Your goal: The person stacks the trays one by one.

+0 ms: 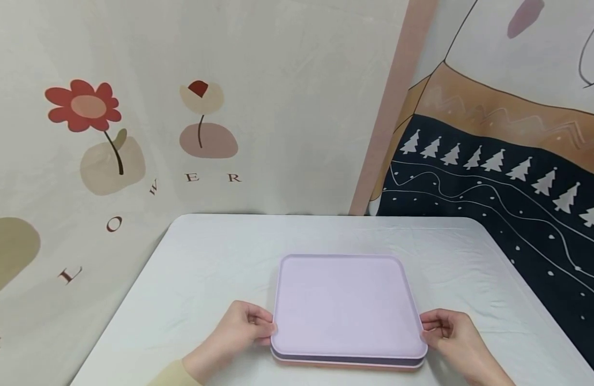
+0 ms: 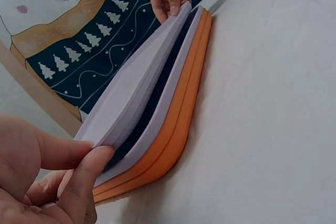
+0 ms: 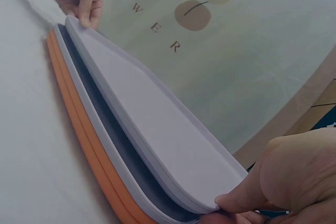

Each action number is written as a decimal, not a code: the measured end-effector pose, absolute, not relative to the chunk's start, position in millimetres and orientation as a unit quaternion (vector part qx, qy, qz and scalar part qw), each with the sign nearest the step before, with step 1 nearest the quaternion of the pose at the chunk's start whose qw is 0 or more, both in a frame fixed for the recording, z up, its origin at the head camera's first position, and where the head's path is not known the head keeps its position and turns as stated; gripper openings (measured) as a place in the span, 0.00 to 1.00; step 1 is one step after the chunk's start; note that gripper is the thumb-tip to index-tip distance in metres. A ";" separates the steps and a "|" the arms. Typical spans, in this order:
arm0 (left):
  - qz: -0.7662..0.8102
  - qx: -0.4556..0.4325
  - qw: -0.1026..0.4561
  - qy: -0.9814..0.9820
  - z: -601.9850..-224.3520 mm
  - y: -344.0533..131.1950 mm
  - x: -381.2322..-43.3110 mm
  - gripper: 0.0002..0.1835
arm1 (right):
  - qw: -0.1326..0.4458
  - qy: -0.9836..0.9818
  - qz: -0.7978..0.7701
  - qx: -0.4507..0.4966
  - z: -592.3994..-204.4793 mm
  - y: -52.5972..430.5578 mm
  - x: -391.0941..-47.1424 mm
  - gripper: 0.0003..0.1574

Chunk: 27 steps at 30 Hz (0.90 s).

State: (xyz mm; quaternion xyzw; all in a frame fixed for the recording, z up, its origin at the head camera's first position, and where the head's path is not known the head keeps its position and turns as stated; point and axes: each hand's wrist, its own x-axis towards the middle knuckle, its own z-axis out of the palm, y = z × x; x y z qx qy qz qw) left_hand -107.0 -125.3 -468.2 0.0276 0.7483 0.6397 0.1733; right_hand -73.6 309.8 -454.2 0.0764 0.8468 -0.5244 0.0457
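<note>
A pale lavender tray with a low raised rim tops a stack on the table. Its near edge stands apart from another lavender tray beneath, with a dark gap between. Orange layers make up the bottom of the stack. My left hand pinches the top tray's left edge near its front corner, thumb above and fingers below. On the opposite edge, my right hand grips the same tray between thumb and fingers.
The stack is at the near side of a table with a white cloth. Behind the table hangs a light fabric printed with flowers and letters. At the right is a dark panel with white trees.
</note>
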 end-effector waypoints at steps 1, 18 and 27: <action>0.638 0.029 0.171 0.750 -470.1 -125.1 -107.5 0.09 | 0.046 0.847 -0.523 0.080 -454.4 309.5 -73.7 0.18; 0.628 0.038 0.157 0.761 -468.3 -122.4 -102.7 0.08 | 0.058 0.869 -0.484 0.083 -457.2 309.8 -74.2 0.17; 0.592 0.057 0.140 0.792 -466.9 -123.3 -100.9 0.06 | 0.053 0.869 -0.487 0.073 -458.7 309.7 -72.9 0.17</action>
